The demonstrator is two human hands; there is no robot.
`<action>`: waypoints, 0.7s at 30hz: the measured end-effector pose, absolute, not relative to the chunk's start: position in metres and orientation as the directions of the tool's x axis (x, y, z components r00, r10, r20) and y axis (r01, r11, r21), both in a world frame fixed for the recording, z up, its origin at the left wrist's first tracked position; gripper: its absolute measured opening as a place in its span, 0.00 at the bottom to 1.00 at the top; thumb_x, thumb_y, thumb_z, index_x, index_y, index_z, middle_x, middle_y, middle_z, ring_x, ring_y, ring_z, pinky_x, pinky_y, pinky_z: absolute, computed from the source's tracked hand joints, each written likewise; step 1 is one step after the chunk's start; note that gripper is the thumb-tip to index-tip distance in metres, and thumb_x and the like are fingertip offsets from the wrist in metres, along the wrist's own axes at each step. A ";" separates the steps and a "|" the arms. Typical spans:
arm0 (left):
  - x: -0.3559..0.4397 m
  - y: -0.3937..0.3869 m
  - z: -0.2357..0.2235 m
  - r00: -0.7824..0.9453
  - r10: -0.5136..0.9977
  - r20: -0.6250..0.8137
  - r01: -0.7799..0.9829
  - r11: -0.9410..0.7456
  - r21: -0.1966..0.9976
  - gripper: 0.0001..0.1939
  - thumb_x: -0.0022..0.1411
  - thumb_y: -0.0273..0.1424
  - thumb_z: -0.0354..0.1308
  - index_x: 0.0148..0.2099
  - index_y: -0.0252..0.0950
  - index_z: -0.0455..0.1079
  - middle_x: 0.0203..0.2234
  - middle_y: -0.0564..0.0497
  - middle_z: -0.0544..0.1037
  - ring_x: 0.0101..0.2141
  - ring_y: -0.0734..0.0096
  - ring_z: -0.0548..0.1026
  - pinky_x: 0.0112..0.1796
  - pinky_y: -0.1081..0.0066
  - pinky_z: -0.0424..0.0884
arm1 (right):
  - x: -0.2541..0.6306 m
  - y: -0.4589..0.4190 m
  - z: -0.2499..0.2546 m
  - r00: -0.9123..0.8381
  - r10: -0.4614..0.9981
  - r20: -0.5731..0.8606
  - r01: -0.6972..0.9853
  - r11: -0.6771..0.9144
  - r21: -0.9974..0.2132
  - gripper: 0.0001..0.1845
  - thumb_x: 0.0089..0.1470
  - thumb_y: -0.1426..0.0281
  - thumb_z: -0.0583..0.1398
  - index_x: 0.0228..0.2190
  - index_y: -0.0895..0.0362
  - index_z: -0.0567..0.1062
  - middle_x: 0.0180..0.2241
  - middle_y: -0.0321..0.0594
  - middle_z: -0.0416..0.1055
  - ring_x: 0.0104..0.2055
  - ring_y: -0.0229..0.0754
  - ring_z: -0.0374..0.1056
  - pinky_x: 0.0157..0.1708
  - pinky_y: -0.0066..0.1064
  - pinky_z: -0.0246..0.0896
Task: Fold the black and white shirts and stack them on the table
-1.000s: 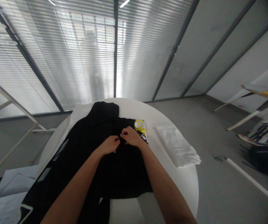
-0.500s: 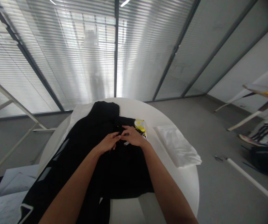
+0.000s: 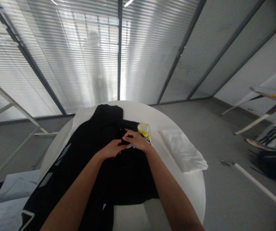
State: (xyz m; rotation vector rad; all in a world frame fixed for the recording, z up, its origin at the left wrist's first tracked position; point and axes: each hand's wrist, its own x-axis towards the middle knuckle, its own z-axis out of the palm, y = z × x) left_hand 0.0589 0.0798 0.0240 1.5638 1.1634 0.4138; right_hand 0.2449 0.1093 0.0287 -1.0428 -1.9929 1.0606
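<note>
Left fingertips shifted slightly rightward since the last frame. Left hand (image 3: 112,149): fingers bent, nearly closed, at the black cloth (image 3: 133,176); firm hold or not, cannot tell. Right hand (image 3: 137,140): part-curled, fingertips at the same cloth, grip likewise unclear. Yellow-and-white print (image 3: 143,129) just beyond the right hand. Black cloth spread over the white tabletop (image 3: 152,112); folded white cloth (image 3: 183,150) apart, to the right. Papers (image 3: 15,189) lower left.

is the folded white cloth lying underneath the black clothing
No, the folded white cloth lies by itself on the round table, to the right of the black clothing.
</note>
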 end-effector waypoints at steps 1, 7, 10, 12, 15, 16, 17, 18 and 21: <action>0.058 0.080 0.024 0.479 0.822 -0.308 0.459 0.065 0.886 0.19 0.59 0.44 0.54 0.40 0.31 0.68 0.20 0.55 0.70 0.16 0.77 0.66 0.16 0.76 0.59 | 0.245 0.109 0.028 -0.482 0.861 0.162 0.346 0.357 -0.868 0.13 0.58 0.58 0.58 0.29 0.53 0.75 0.43 0.41 0.76 0.65 0.46 0.54 0.62 0.40 0.46; 0.047 0.078 0.035 0.529 0.682 -0.505 0.487 0.244 0.839 0.18 0.59 0.38 0.53 0.48 0.33 0.60 0.20 0.52 0.76 0.19 0.71 0.74 0.17 0.77 0.61 | 0.241 0.107 0.023 -0.489 0.865 0.113 0.438 0.355 -0.826 0.10 0.59 0.62 0.58 0.32 0.55 0.75 0.54 0.46 0.69 0.66 0.44 0.51 0.62 0.40 0.47; 0.039 0.076 0.042 0.550 0.623 -0.556 0.520 0.266 0.812 0.17 0.59 0.37 0.53 0.48 0.33 0.60 0.18 0.53 0.75 0.17 0.72 0.71 0.18 0.77 0.61 | 0.237 0.105 0.021 -0.520 0.847 0.114 0.454 0.387 -0.802 0.10 0.59 0.63 0.58 0.33 0.55 0.76 0.56 0.47 0.67 0.68 0.44 0.48 0.63 0.41 0.47; 0.036 0.075 0.046 0.568 0.597 -0.566 0.570 0.211 0.794 0.13 0.58 0.37 0.52 0.41 0.33 0.64 0.17 0.53 0.74 0.16 0.73 0.70 0.17 0.76 0.61 | 0.235 0.104 0.022 -0.541 0.834 0.107 0.465 0.403 -0.789 0.10 0.60 0.62 0.58 0.33 0.54 0.76 0.55 0.46 0.69 0.68 0.44 0.46 0.63 0.44 0.47; 0.035 0.074 0.049 0.566 0.576 -0.591 0.649 0.131 0.749 0.16 0.59 0.40 0.51 0.27 0.33 0.65 0.16 0.50 0.73 0.15 0.74 0.69 0.17 0.76 0.61 | 0.233 0.103 0.024 -0.540 0.838 0.076 0.494 0.389 -0.778 0.10 0.59 0.62 0.58 0.33 0.54 0.77 0.55 0.47 0.68 0.68 0.46 0.48 0.63 0.46 0.48; 0.035 0.073 0.048 0.558 0.571 -0.602 0.673 0.114 0.731 0.18 0.59 0.41 0.51 0.24 0.33 0.65 0.15 0.49 0.72 0.15 0.74 0.69 0.17 0.75 0.61 | 0.233 0.103 0.025 -0.546 0.835 0.065 0.500 0.388 -0.774 0.09 0.59 0.63 0.58 0.33 0.54 0.77 0.55 0.47 0.68 0.67 0.46 0.48 0.63 0.46 0.48; 0.036 0.073 0.048 0.548 0.568 -0.615 0.693 0.103 0.713 0.21 0.59 0.43 0.51 0.21 0.33 0.64 0.14 0.49 0.72 0.14 0.75 0.68 0.17 0.75 0.61 | 0.232 0.103 0.025 -0.556 0.829 0.057 0.506 0.392 -0.769 0.09 0.59 0.64 0.58 0.33 0.54 0.77 0.54 0.47 0.69 0.67 0.46 0.48 0.63 0.46 0.48; 0.036 0.073 0.047 0.537 0.569 -0.623 0.707 0.099 0.700 0.23 0.59 0.44 0.51 0.19 0.33 0.64 0.13 0.49 0.71 0.13 0.75 0.67 0.16 0.75 0.61 | 0.232 0.104 0.025 -0.566 0.823 0.052 0.512 0.400 -0.760 0.09 0.59 0.65 0.58 0.33 0.54 0.77 0.52 0.47 0.70 0.67 0.46 0.49 0.63 0.45 0.48; 0.037 0.074 0.043 0.501 0.591 -0.632 0.724 0.115 0.680 0.25 0.59 0.45 0.52 0.18 0.33 0.65 0.14 0.48 0.72 0.12 0.75 0.66 0.15 0.75 0.59 | 0.234 0.106 0.022 -0.563 0.823 0.073 0.524 0.424 -0.739 0.08 0.59 0.68 0.58 0.38 0.54 0.77 0.51 0.45 0.71 0.66 0.45 0.52 0.62 0.42 0.50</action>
